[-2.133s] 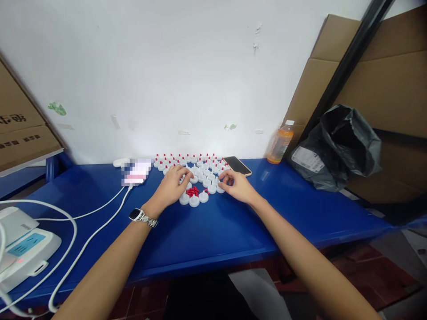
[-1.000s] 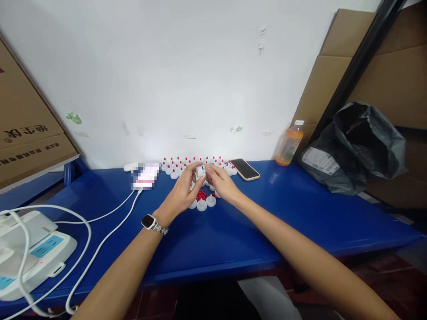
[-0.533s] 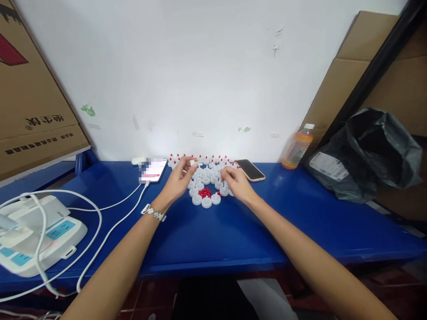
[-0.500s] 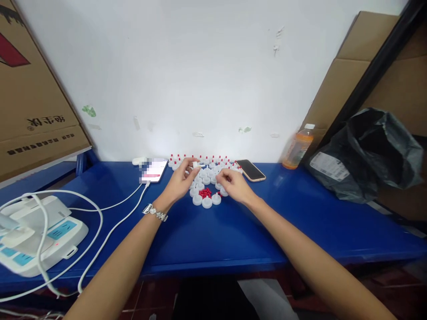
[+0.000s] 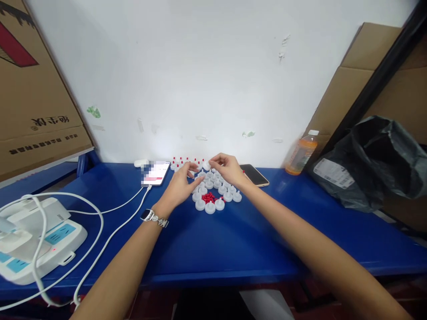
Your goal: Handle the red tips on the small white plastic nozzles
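Note:
A cluster of small white caps (image 5: pixel 213 186) lies on the blue table (image 5: pixel 233 240), around a little pile of red pieces (image 5: pixel 209 197). Behind them stands a row of white caps with red tips (image 5: pixel 185 161). My right hand (image 5: pixel 228 169) is raised over the back of the cluster and pinches one white cap (image 5: pixel 207 165) at its fingertips. My left hand (image 5: pixel 180 186), with a watch on the wrist, rests at the cluster's left side. Its thumb and forefinger are apart, the fingertips touching the caps.
A lit phone (image 5: pixel 156 172) on a white cable lies to the left, a dark phone (image 5: pixel 255 174) to the right. An orange bottle (image 5: pixel 302 153) and a black bag (image 5: pixel 367 164) stand at the right. A white power strip (image 5: pixel 33 235) sits at the front left, beside cardboard boxes (image 5: pixel 33 102).
The white cap that my left hand held up has passed to my right hand, which rose toward the back rows. My left hand sank onto the caps. The view shifted slightly left.

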`<state>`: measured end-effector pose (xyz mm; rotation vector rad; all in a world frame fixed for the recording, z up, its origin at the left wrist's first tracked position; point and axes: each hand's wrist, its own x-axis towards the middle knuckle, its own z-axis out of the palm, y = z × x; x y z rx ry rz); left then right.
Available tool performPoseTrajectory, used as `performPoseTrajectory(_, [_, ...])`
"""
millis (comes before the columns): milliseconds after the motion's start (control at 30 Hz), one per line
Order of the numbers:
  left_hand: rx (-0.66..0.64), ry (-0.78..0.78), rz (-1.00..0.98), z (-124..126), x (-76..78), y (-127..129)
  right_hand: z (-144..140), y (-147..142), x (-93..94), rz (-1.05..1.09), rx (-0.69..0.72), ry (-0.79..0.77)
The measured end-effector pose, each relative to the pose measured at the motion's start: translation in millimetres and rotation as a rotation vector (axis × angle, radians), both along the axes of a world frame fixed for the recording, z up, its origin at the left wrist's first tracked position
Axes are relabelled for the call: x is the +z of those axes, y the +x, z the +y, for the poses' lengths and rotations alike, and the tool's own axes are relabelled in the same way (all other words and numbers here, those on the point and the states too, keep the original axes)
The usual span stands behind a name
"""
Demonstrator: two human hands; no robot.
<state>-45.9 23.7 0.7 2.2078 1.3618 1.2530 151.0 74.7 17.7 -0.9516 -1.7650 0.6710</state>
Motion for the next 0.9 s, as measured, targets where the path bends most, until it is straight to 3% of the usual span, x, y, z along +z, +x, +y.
performPoseTrajectory(133, [0.082, -0.058, 0.162, 5.6, -4.0, -12.0, 39.2, -9.6, 1.0, -0.341, -0.201, 0.011])
performPoseTrajectory(300, [0.14, -0.096, 0.235, 3.9, -5.0, -14.6, 62.8, -22.7, -9.0, -0.727, -0.244, 0.004])
performPoseTrajectory(600, [0.172, -0.072, 0.197, 4.5, -7.7, -13.1, 70.7, -42.8, -3.7, -0.821, -0.217, 0.027])
performPoseTrajectory(900, [0.267, -0.165, 0.238, 8.5, -12.7, -23.2, 60.6, -76.7, -7.1, -0.917, -0.139, 0.105])
